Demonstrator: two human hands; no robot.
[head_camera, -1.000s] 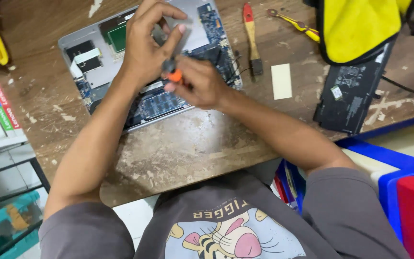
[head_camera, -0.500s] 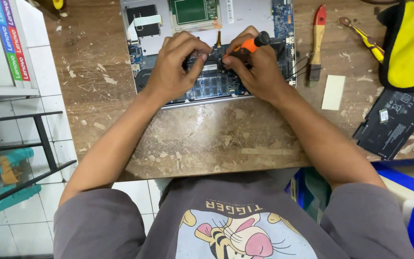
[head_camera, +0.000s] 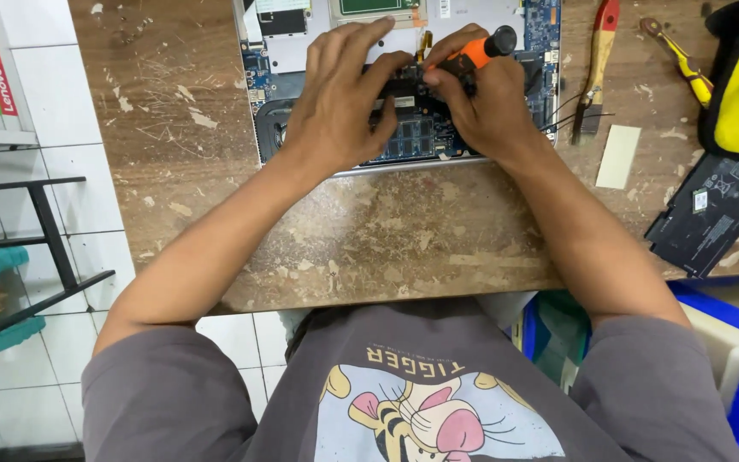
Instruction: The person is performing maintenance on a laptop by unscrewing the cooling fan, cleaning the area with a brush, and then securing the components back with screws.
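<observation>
Since half a second ago both hands have slid closer together over the opened laptop (head_camera: 404,128) on the table (head_camera: 369,239). The right hand (head_camera: 485,107) has its fingers closed around an orange-and-black screwdriver (head_camera: 472,53), its long axis slanting from upper right down-left toward the board. The left hand (head_camera: 335,111) rests spread (fingers loose, gripping nothing) just left of the tip.

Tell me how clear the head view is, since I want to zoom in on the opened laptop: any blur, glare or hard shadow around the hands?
Head view: evenly lit, no glare; the laptop board, left hand and right hand with the orange screwdriver are sharp; only soft shadow under the hands; the wooden table edges bend slightly from the wide lens.
</observation>
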